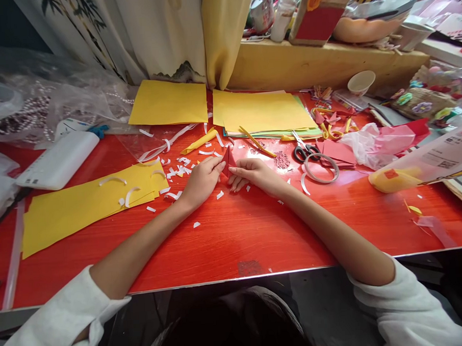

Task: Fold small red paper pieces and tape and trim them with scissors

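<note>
Between my two hands, a small piece of folded red paper [227,164] stands with its point upward, just above the red table. My left hand [203,180] pinches its left side with thumb and fingers. On the other side, the thumb and forefinger of my right hand [255,175] grip the paper's right edge, the other fingers curled below. White paper scraps [181,170] lie scattered beside my left hand. To the right of my right hand are black-handled scissors [305,150], a roll of tape [321,168] and a stack of red paper squares [336,154].
Yellow sheets [170,103] and a thicker paper stack [262,110] lie at the back. Long yellow strips [87,205] and a white power bank [58,160] are on the left. A plastic bag [425,157] with something yellow inside lies right. The table's front edge [235,279] runs near my body.
</note>
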A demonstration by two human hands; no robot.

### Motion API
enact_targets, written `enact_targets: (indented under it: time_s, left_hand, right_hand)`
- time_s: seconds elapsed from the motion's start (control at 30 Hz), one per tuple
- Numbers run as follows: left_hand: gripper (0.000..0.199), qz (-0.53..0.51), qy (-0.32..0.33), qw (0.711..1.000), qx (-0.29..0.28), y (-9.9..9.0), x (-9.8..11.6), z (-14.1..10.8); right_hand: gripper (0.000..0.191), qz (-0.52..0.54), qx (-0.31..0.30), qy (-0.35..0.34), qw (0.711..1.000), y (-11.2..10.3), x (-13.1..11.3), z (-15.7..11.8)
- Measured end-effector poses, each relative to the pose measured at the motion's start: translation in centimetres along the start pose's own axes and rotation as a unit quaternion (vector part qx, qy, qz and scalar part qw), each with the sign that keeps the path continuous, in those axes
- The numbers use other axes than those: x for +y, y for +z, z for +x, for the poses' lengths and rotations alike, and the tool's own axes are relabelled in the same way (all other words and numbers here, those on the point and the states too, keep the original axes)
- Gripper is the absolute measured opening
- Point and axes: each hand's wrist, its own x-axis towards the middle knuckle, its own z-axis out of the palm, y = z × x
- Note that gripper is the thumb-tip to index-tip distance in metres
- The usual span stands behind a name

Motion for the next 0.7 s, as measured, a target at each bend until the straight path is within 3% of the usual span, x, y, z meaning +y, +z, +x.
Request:
enact_targets:
  time_s: [0.5, 0.7]
  left_hand:
    - [0.023, 0.002, 0.059, 0.998, -0.028, 0.08, -0.30, -0.12]
    - [0.024, -0.039, 0.026, 0.998, -0.029, 0.03, -0.08, 0.03]
  right_hand:
    - [0.026, -0.016, 0.003, -0.038, 0.999, -0.06, 0.79, 0.11]
    - [0.035, -0.053, 0.010, -0.023, 0.998, -0.02, 0.79, 0.08]
